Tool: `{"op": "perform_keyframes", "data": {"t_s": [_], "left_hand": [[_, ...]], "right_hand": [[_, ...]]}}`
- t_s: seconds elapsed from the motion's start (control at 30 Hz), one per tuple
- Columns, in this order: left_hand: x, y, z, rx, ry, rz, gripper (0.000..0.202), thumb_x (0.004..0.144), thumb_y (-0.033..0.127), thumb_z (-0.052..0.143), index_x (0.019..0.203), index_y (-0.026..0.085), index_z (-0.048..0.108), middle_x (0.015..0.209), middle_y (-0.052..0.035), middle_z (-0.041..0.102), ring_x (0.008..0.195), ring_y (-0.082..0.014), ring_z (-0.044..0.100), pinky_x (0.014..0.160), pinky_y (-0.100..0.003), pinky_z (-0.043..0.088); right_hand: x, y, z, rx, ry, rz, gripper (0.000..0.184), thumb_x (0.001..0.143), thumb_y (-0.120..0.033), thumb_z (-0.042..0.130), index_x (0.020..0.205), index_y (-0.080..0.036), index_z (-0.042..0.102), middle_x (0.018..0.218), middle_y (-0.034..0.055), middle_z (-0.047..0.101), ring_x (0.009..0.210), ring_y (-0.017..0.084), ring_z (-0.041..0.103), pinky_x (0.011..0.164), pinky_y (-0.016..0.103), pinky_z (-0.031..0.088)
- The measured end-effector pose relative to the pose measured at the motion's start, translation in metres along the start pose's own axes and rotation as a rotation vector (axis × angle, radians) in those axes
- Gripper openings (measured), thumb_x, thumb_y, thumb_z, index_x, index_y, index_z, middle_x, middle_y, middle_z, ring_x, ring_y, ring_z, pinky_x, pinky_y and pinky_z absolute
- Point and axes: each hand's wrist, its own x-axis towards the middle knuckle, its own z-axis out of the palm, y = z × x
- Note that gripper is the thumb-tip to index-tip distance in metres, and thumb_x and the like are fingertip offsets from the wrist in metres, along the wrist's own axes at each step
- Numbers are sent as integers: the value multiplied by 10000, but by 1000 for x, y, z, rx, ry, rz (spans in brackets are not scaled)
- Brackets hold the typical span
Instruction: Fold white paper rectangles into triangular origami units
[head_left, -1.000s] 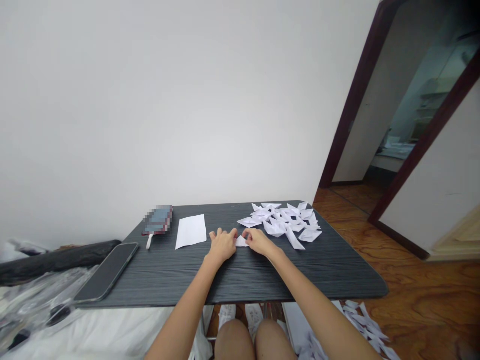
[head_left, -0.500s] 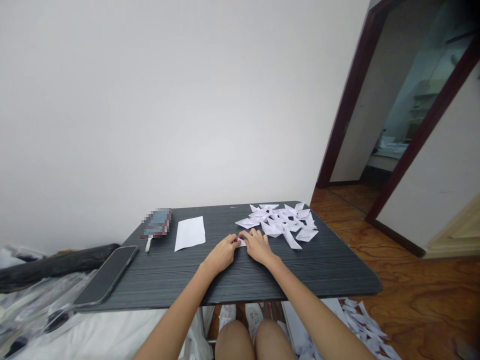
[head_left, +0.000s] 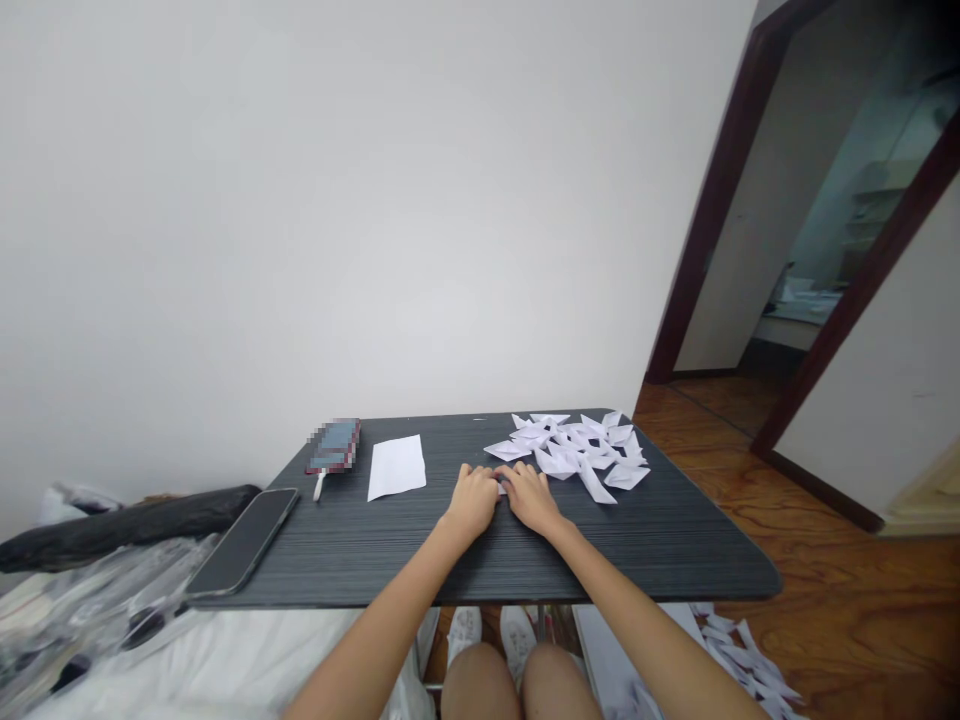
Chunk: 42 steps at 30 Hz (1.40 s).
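Observation:
Both hands meet low over the middle of the dark table (head_left: 337,560). My left hand (head_left: 474,500) is curled, its fingertips closed on a small piece of folded white paper (head_left: 502,489). From the other side my right hand (head_left: 529,494) pinches the same paper with bent fingers. Only a sliver of the paper shows between the hands; the rest is hidden. Just beyond my right hand lies a pile of folded white paper boats (head_left: 570,440). A flat white paper sheet (head_left: 397,467) rests to the left of my hands.
A phone (head_left: 244,540) lies at the table's left edge, with a pixelated blurred object (head_left: 334,445) behind it. More folded papers (head_left: 742,660) are on the floor at right. White and clear plastic bags (head_left: 247,660) fill the lower left. A doorway stands at right.
The view has shifted slightly, so the table sits further right. My hands have drawn closer together over the folded paper, and less of it shows.

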Motion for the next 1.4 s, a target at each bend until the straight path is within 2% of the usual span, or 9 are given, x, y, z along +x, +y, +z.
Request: {"op": "perform_keyframes", "data": {"t_s": [0.2,0.37,0.57,0.63,0.73,0.93,1.03,1.23,1.4], "left_hand": [[16,-28,0,-291,-5,-11,240,734,303,485,687,133,648,653,-53,608,603,-135,527,588,-229,347],[14,-32,11,-283,158,-43,303,782,273,406,625,124,617,607,-46,574,566,-113,498,554,-211,335],[24,-23,10,-258,290,-80,272,802,200,380,617,128,566,626,-39,524,577,-106,479,571,-217,353],[32,-23,7,-252,314,-85,265,809,195,371,640,131,564,640,-41,519,594,-109,483,585,-221,363],[43,-24,5,-236,344,-104,254,820,196,355,683,136,561,673,-45,512,619,-113,491,601,-224,376],[49,-30,17,-234,399,-136,233,819,202,358,708,142,554,676,-42,509,624,-114,495,606,-222,386],[46,-33,24,-259,403,-132,212,809,195,371,721,143,557,691,-47,531,633,-118,506,617,-223,395],[44,-37,25,-449,434,-215,207,778,202,424,931,158,557,718,-37,602,634,-114,546,626,-215,420],[44,-35,20,-731,501,-246,249,755,218,451,957,156,583,643,-13,621,545,-98,561,559,-198,443]], "right_hand": [[3,14,4,385,178,67,203,766,-270,418,835,-136,554,692,41,564,601,133,519,618,251,398],[8,9,8,425,223,174,252,694,-374,522,775,-139,565,641,49,610,606,159,571,606,261,423],[26,-2,0,541,116,199,293,720,-404,472,736,-139,596,634,61,643,529,152,593,512,234,434],[36,-4,-6,603,115,193,272,729,-362,464,787,-132,595,600,46,640,463,136,580,476,221,432],[53,-7,-13,608,136,145,209,728,-272,450,710,-139,611,584,40,641,505,136,594,466,200,434],[67,-6,-11,599,70,112,190,715,-210,446,614,-141,591,569,36,628,494,126,583,435,183,423],[61,-5,-6,502,110,93,190,732,-200,432,641,-142,589,580,47,625,511,132,578,455,191,405],[50,-9,-7,354,208,56,188,761,-196,413,738,-143,592,632,63,623,612,151,573,548,209,383],[48,-6,-7,490,212,11,263,768,-194,376,965,-158,548,568,17,599,513,122,559,533,211,403]]}}
